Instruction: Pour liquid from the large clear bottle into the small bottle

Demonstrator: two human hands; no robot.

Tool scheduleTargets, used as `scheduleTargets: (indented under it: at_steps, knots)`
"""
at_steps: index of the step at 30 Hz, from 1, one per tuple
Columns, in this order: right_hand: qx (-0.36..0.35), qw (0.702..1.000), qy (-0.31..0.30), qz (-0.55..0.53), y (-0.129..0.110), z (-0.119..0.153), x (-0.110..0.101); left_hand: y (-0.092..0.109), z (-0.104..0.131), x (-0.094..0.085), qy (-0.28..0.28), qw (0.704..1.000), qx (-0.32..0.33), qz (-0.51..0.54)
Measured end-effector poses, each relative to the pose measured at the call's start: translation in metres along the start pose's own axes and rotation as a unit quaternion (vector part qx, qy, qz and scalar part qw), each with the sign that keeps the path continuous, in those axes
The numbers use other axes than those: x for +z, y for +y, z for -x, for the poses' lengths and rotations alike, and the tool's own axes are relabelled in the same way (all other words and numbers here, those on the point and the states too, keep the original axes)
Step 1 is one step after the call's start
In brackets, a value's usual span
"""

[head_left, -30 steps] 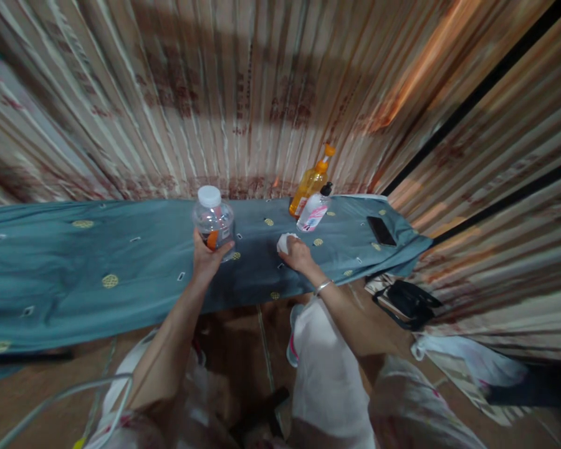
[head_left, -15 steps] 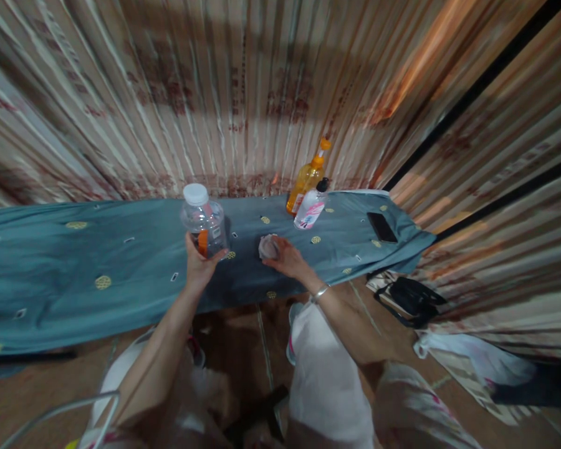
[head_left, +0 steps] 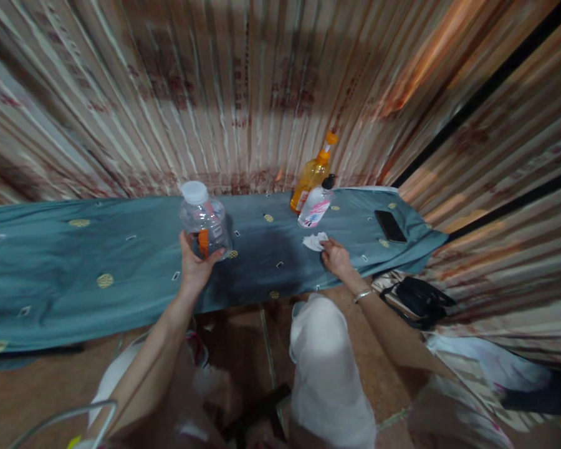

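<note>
A clear plastic jar (head_left: pixel 206 221) with a white lid and an orange label stands upright on the teal cloth (head_left: pixel 135 249). Around its lower front wraps my left hand (head_left: pixel 196 265). My right hand (head_left: pixel 337 257) pinches the edge of a crumpled white tissue (head_left: pixel 315 241), which lies on or just over the cloth. Just behind the tissue are a clear bottle (head_left: pixel 316 204) with a black cap and pink print, and a yellow bottle (head_left: pixel 310 181) with an orange top.
A black phone (head_left: pixel 390 226) lies at the cloth's right end. Behind the table hangs a pleated curtain (head_left: pixel 215 93). A black bag (head_left: pixel 418 298) is at the lower right, near dark poles. My knees are below the front edge.
My right hand has moved right with the white tissue, away from the jar and nearer the bottles. The tissue looks more spread out. My left hand stays on the jar.
</note>
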State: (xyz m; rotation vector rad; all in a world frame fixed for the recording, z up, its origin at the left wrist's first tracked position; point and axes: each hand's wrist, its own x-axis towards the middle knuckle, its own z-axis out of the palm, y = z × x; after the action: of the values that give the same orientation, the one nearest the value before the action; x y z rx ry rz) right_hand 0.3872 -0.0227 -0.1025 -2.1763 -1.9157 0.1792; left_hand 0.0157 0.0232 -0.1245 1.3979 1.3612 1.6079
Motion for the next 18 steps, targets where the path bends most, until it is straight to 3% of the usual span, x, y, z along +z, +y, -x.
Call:
scheduleTargets:
  at_steps: [2, 4, 10, 14, 16, 18]
  knots:
    - [0.026, 0.999, 0.014, -0.012, -0.002, -0.001, 0.002, 0.002, 0.000, 0.000, 0.002, 1.000, -0.014, -0.008]
    - [0.027, 0.999, 0.017, -0.033, -0.021, -0.009, 0.009, 0.002, -0.001, 0.001, 0.004, 1.000, -0.023, -0.011]
    - [-0.042, 0.988, -0.010, -0.146, -0.131, -0.048, 0.039, -0.004, -0.008, 0.001, 0.007, 1.000, -0.007, 0.001]
    - [-0.083, 0.969, -0.032, -0.229, -0.184, -0.061, 0.039, 0.002, -0.012, 0.001, -0.012, 0.999, -0.014, 0.027]
    - [-0.093, 0.942, -0.006, -0.322, -0.195, -0.064, 0.028, 0.009, -0.013, 0.002, -0.036, 0.998, -0.030, 0.043]
    - [-0.109, 0.882, 0.033, -0.457, -0.202, -0.069, 0.010, 0.015, -0.012, 0.004, -0.046, 0.997, -0.039, 0.050]
